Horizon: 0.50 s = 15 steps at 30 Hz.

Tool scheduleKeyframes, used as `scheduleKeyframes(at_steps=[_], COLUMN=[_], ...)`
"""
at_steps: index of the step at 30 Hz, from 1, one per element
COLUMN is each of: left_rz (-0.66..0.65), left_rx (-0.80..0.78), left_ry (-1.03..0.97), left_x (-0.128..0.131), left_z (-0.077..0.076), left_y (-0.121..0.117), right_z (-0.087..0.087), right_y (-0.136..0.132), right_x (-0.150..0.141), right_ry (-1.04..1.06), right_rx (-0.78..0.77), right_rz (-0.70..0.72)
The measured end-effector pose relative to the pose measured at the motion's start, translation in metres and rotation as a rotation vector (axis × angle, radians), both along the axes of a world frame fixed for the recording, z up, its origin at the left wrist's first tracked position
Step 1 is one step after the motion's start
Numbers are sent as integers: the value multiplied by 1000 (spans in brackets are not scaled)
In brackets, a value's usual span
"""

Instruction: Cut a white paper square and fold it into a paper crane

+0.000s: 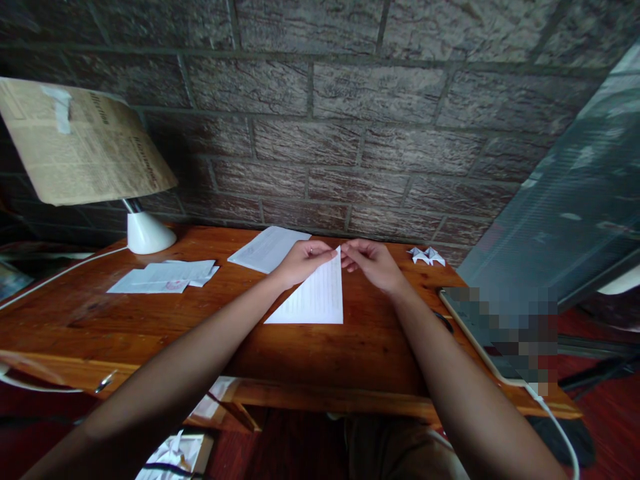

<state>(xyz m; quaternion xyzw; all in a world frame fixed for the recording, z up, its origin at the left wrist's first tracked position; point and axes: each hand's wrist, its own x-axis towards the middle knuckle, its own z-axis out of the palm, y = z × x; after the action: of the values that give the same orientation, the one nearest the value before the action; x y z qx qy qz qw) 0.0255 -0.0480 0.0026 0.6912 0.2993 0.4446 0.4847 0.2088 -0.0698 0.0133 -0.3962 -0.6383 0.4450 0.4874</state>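
A white sheet of paper (317,297) with faint printed lines is folded into a triangle, its wide edge towards me and its point away from me. My left hand (306,261) lies along the sloping left side, thumb and fingers closed on the paper near the point. At the same tip, my right hand (369,261) is pinched with its thumb and fingertips against the paper's corner. Just behind my left hand lies a stack of white sheets (267,248), partly covered by that hand.
Folded papers (167,275) lie at left by a white lamp (147,233) with a newspaper-covered shade. A small folded paper figure (426,256) stands at the back right. A tablet (480,333) with a cable rests on the wooden table's (295,357) right edge. A brick wall (330,140) rises behind.
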Motion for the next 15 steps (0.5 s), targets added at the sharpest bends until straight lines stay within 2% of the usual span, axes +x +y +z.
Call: scheduleKeyframes(at_steps=[4, 9, 13, 15], left_rz=[37, 51, 52, 53], left_rx=[0, -7, -1, 2], left_ry=[-12, -1, 4, 7], left_x=[0, 0, 0, 0], left_z=[1, 3, 3, 3], left_y=[1, -1, -2, -1], right_z=[0, 1, 4, 9], right_y=[1, 2, 1, 1], right_x=[3, 5, 3, 9], right_ry=[2, 96, 122, 220], right_rx=[-18, -55, -84, -102], right_rz=[-20, -154, -142, -199])
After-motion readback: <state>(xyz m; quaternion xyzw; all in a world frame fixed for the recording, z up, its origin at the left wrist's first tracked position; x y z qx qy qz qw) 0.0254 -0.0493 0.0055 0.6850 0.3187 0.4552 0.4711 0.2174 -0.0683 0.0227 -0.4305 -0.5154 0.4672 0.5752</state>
